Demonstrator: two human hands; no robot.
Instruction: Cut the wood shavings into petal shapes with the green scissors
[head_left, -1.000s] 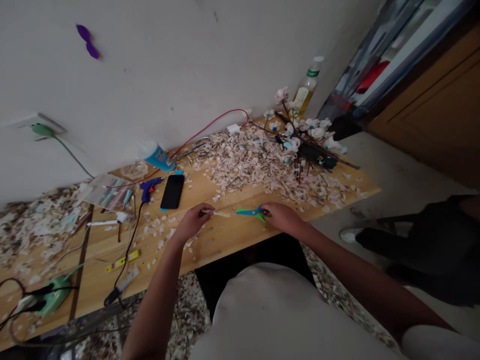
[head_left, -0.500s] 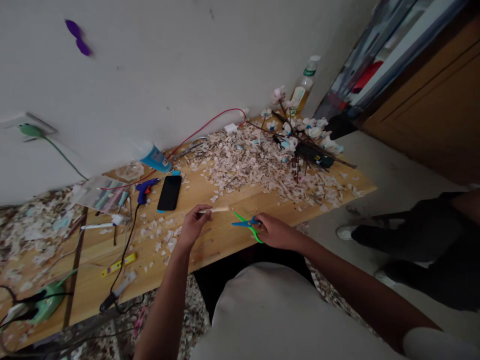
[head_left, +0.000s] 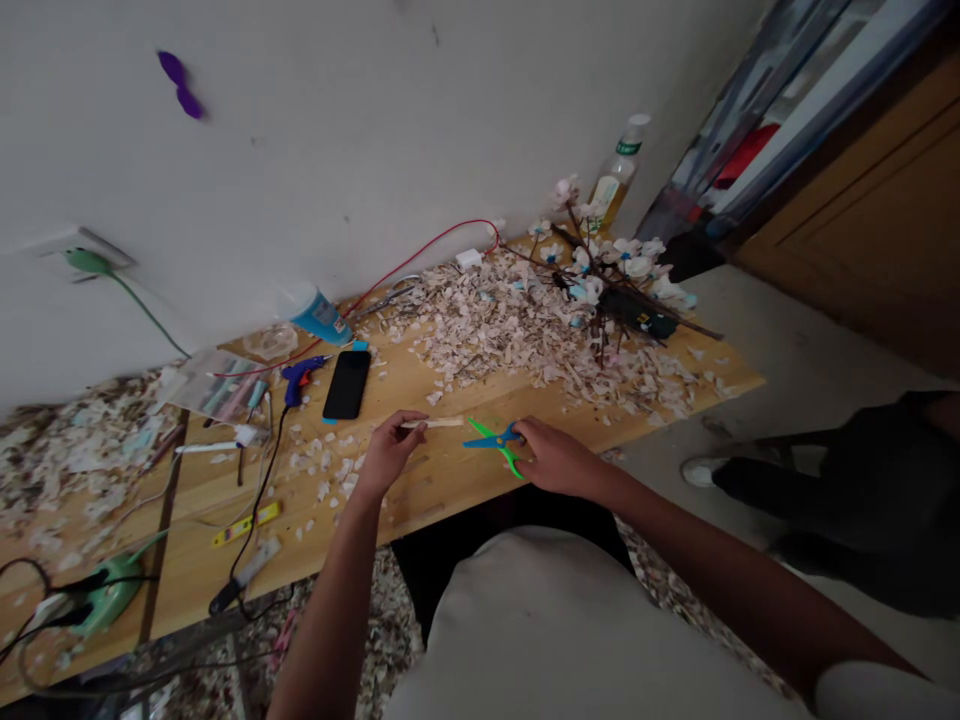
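My left hand pinches a thin pale strip that points right, above the wooden table; whether it is paper or shell I cannot tell. In my right hand is a pair of scissors with one green and one blue half. Their blades are spread and point left, just beside the strip's free end. Behind both hands lies a wide heap of pale petal-like scraps.
Flowering twigs lie over the heap, by a bottle. Left are a phone, a blue glue gun, a cup, a yellow cutter and a green power strip with cables. Another person's legs are at right.
The view has shifted slightly, so the table contents appear a little further right. Both hands keep their holds, and the scissors' blades stay spread near the strip.
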